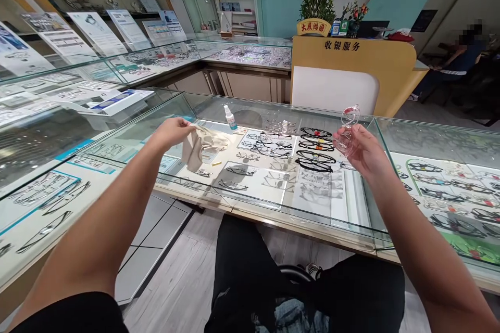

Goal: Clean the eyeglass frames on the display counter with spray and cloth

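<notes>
My left hand (174, 132) pinches the edge of a cream cleaning cloth (203, 144), which hangs and drapes over the glass counter top. Raised at the right, my right hand (364, 150) is closed around a pair of clear-framed eyeglasses (350, 114), tilted on end with one lens uppermost. A white spray bottle (229, 117) stands beyond the cloth. Between my hands, a row of dark-framed glasses (315, 156) lies on the glass, nearest to my right hand. Left of that row sits a cluster of thin-framed glasses (273, 144).
The glass display counter (250, 213) spans the front, with more eyeglasses inside it. Further cases with frames (453, 187) extend to both sides. A yellow cashier desk (351, 62) with plants stands behind. A person (455, 65) sits at the far right.
</notes>
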`<state>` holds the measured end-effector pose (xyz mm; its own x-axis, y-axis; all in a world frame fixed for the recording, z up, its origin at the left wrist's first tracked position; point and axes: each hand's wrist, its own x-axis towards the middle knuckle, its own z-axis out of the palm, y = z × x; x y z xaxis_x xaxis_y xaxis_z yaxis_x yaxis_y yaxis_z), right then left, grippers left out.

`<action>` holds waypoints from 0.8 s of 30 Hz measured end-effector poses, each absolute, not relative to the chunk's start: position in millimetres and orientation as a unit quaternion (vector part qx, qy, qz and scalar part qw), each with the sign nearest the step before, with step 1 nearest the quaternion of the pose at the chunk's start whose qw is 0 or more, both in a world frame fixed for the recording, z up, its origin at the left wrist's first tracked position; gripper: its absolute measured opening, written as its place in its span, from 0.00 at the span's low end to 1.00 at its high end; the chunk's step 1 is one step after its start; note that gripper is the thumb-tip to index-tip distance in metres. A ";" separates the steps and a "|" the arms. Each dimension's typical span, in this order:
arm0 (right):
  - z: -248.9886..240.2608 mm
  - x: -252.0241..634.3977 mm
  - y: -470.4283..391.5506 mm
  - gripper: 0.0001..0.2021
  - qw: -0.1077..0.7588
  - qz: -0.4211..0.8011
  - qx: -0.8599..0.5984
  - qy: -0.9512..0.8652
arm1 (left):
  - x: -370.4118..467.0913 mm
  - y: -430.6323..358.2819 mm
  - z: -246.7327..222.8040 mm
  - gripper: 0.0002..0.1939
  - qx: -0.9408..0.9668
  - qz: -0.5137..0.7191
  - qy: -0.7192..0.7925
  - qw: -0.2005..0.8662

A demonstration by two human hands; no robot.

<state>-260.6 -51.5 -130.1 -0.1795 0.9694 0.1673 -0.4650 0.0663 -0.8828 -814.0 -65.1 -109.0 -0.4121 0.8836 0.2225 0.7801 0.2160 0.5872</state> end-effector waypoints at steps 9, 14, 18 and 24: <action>-127.0 -259.8 -52.8 0.20 0.580 0.627 -0.269 -0.444 | -731.5 -88.2 -29.2 0.07 0.556 0.386 0.716 0.170; -121.0 -259.9 -57.0 0.21 0.570 0.632 -0.251 -0.460 | -666.5 -102.4 1.8 0.09 0.637 0.377 0.645 0.189; -110.8 -261.5 -70.3 0.21 0.565 0.634 -0.226 -0.476 | -618.6 -100.1 8.8 0.11 0.685 0.390 0.566 0.242; -99.6 -259.0 -88.8 0.19 0.552 0.635 -0.174 -0.512 | -544.2 -88.1 3.4 0.18 0.664 0.429 0.512 0.335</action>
<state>-259.0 -88.8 -99.6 -0.3306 0.8786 0.3447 -0.5222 0.1340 -0.8422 -544.2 -88.1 3.4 0.1073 0.9679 0.2274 0.3927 -0.2514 0.8846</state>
